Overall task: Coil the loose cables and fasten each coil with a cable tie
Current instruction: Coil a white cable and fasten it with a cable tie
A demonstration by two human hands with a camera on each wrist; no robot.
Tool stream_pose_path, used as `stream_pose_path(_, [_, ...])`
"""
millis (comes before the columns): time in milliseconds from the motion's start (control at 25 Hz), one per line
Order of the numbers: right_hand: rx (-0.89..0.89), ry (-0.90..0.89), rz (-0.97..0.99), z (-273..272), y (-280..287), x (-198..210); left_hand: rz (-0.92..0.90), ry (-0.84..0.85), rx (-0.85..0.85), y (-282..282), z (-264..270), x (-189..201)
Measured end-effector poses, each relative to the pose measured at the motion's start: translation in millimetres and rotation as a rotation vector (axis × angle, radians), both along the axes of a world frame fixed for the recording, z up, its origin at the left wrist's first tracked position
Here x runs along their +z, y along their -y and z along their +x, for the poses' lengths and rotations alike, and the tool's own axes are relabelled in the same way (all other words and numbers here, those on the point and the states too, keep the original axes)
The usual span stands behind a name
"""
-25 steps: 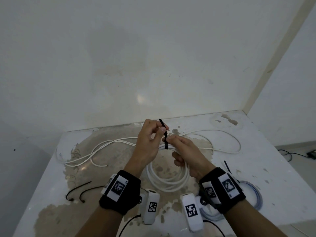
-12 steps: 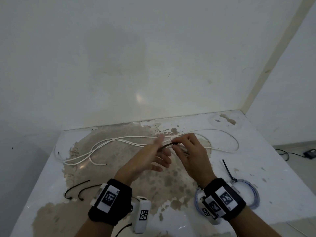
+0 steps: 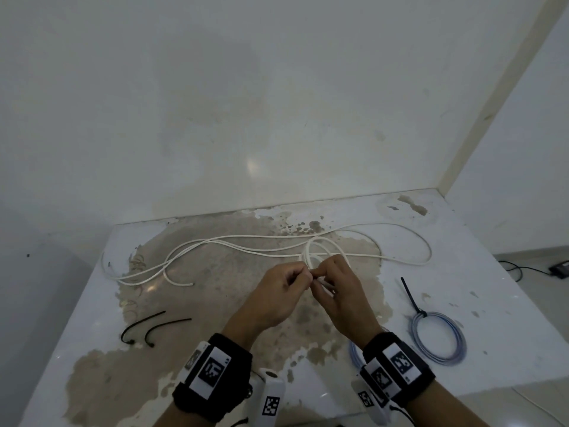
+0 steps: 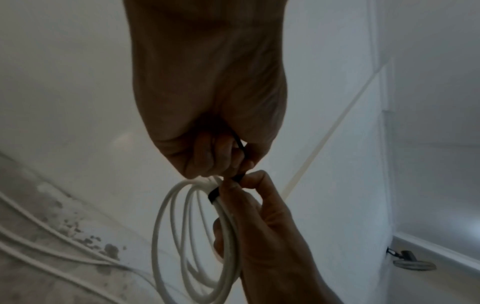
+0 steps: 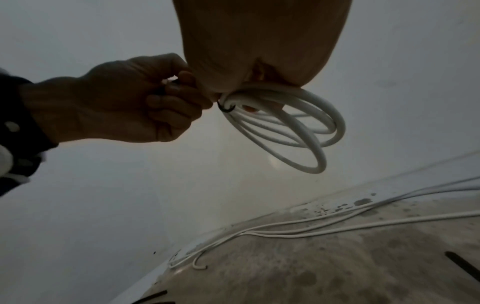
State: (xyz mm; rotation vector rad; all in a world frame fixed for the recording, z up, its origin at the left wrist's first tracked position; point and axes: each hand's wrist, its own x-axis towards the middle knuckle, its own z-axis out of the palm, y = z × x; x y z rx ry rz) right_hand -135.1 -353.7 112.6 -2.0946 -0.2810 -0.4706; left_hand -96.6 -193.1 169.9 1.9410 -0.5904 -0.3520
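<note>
stained white table point(image 3: 462, 272), plain wall point(image 3: 246, 103)

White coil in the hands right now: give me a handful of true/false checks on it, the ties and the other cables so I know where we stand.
1. A black cable tie is wrapped round the white coil. True.
2. The white coil lies flat on the table. False: both hands hold it up above the table.
3. The left hand pinches the tie's tail. True.
4. The right hand is idle. False: it grips the coil.
5. The blue coil has no tie yet. False: a black tie already binds it.
6. Two spare black ties lie on the table's left side. True.
</note>
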Motion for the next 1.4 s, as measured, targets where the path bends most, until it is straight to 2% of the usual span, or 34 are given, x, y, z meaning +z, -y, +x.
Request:
stream_pose_path(80, [0.010,-0.003,-0.006,-2.0,-1.2,-3.3,-0.057,0.014,-0.014,-4.7,-3.0,-4.3])
stream_pose_path(160, [0.033,-0.067,0.021,-5.7,-4.9,-1.1,-0.032,0.010,-0.035,-13.6,-2.4,-6.3])
stream_pose_path(240, [0.044,-0.133,0.001,-10.7,-7.1,-1.2,0.006,-0.092,-0.030,-21.8,-5.8,-12.9])
stream_pose_path(320, [0.014,-0.093,-0.155,-15.7,-7.2,-5.6,0.007,-0.360,0.147,-28.3,-9.8,-27.1])
stream_pose_path(400, [0.077,-0.014,-0.340,-22.0,-6.8,-18.1,-0.108,-0.779,0.337,-34.3,-12.3,-44.5])
stream_pose_path(440, [0.129,0.019,-0.444,-25.5,-6.8,-27.6,-0.176,-0.919,0.380,-36.8,-11.3,-53.8])
stream_pose_path(520, [0.225,0.052,-0.669,-35.7,-7.4,-49.9,-0.210,-1.013,0.434,-37.7,-10.4,-74.9])
stream_pose_path(600, [0.294,0.061,-0.796,-46.3,-7.4,-68.6,-0.200,-1.031,0.486,-32.8,-13.9,-91.8])
stream_pose_path(680, [0.323,0.042,-0.753,-55.1,-4.2,-80.1,-0.233,-1.055,0.531,-28.5,-20.3,-108.9])
stream_pose_path(760, [0.249,-0.055,-0.558,-61.8,3.3,-90.9,-0.270,-1.115,0.547,-28.0,-28.6,-129.4])
stream_pose_path(880, [0.017,-0.406,-0.175,-62.9,16.4,-111.2,-0.356,-1.218,0.547,-21.7,-42.5,-153.9])
stream_pose_path(960, [0.019,-0.687,-0.011,-58.5,17.2,-125.5,-0.322,-1.174,0.571,-14.7,-47.6,-163.6])
stream_pose_path(1000, [0.042,-0.746,0.029,-55.7,16.6,-134.2,-0.290,-1.122,0.580,-11.9,-48.9,-170.5])
stream_pose_path(1080, [0.039,-0.765,0.082,-50.3,15.8,-147.1,-0.227,-0.983,0.565,-8.3,-49.4,-182.1])
stream_pose_path(1200, [-0.001,-0.778,0.122,-44.1,17.6,-159.4,-0.009,-0.668,0.500,-13.8,-44.3,-195.5])
stream_pose_path(1400, [0.020,-0.700,0.099,-43.1,19.5,-171.9,0.252,-0.234,0.201,-16.2,-38.3,-213.4])
